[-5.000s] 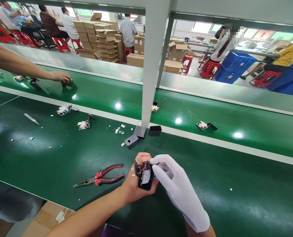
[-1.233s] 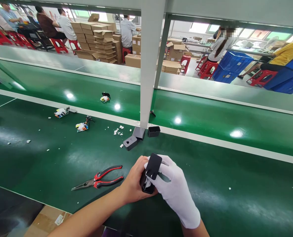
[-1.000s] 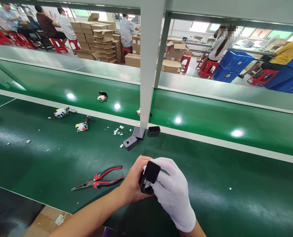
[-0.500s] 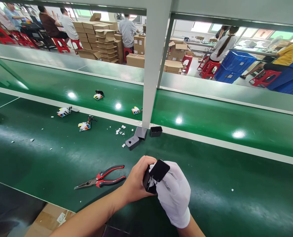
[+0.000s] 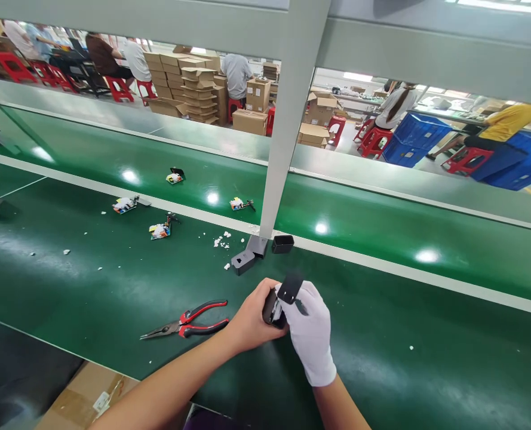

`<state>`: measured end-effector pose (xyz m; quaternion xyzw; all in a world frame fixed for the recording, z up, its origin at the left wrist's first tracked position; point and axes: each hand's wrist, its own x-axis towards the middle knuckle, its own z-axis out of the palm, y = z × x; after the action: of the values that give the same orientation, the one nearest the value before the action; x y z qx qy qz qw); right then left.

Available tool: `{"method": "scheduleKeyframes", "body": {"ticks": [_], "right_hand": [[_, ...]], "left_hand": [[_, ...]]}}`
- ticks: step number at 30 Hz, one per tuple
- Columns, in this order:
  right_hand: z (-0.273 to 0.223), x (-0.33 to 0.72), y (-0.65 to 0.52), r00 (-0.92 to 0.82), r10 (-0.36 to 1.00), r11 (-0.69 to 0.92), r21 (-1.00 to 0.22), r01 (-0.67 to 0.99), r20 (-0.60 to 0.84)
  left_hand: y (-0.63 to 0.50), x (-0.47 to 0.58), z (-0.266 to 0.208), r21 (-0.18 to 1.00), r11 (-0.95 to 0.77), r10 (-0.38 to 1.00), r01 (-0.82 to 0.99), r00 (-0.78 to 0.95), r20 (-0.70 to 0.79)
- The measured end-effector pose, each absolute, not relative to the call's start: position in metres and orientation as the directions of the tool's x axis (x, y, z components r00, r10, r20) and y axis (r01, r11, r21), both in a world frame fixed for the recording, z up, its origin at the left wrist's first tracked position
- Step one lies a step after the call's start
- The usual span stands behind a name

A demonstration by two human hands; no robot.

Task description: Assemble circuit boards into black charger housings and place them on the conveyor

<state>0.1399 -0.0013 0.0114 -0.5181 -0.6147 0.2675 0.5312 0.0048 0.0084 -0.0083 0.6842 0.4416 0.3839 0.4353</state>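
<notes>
Just this side of the pliers [image 5: 185, 319], on the right, both hands meet over the green table [image 5: 113, 286]. Bare left hand [image 5: 251, 316] w/ fingers clamped round a small black housing [image 5: 270, 312]; gloved right hand [image 5: 307, 325] pinches its black cap [image 5: 289, 289]. Looks light, rigid plastic, prob. snap-fit: grip the flat sides, not the thin lip.

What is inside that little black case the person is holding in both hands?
Mostly hidden. The bare left hand wraps the black case, and the gloved right hand holds a black cover over its opening. Only a white sliver shows in the gap; the contents are covered.
</notes>
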Motion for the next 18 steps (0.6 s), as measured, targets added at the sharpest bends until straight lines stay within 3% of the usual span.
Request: {"method": "scheduleKeyframes", "body": {"ticks": [5,8,10,13,16,18], "right_hand": [[0.004,0.155,0.002,0.172,0.985,0.009,-1.000,0.014,0.012],[-0.005,0.167,-0.007,0.032,0.997,-0.069,-0.996,0.051,-0.067],[-0.009,0.168,-0.015,-0.100,0.995,0.010,-0.968,0.252,-0.016],[-0.011,0.147,-0.021,-0.374,0.919,0.319,-0.785,0.531,0.120],[-0.014,0.105,-0.015,-0.627,0.761,0.591,-0.574,0.567,0.165],[-0.018,0.073,-0.008,-0.676,0.706,0.648,-0.578,0.495,0.211]], "left_hand": [[0.009,0.002,-0.004,0.919,-0.206,0.947,0.336,0.306,0.100],[0.013,-0.002,0.001,0.887,-0.242,0.955,0.393,0.255,0.148],[0.017,-0.006,0.005,0.891,-0.224,0.968,0.395,0.193,0.157],[0.022,-0.017,0.014,0.939,-0.148,0.988,0.311,0.079,0.130],[0.020,-0.034,0.027,0.965,-0.159,0.987,0.207,0.012,0.160],[0.014,-0.048,0.035,0.963,-0.184,0.982,0.198,-0.013,0.191]]}}
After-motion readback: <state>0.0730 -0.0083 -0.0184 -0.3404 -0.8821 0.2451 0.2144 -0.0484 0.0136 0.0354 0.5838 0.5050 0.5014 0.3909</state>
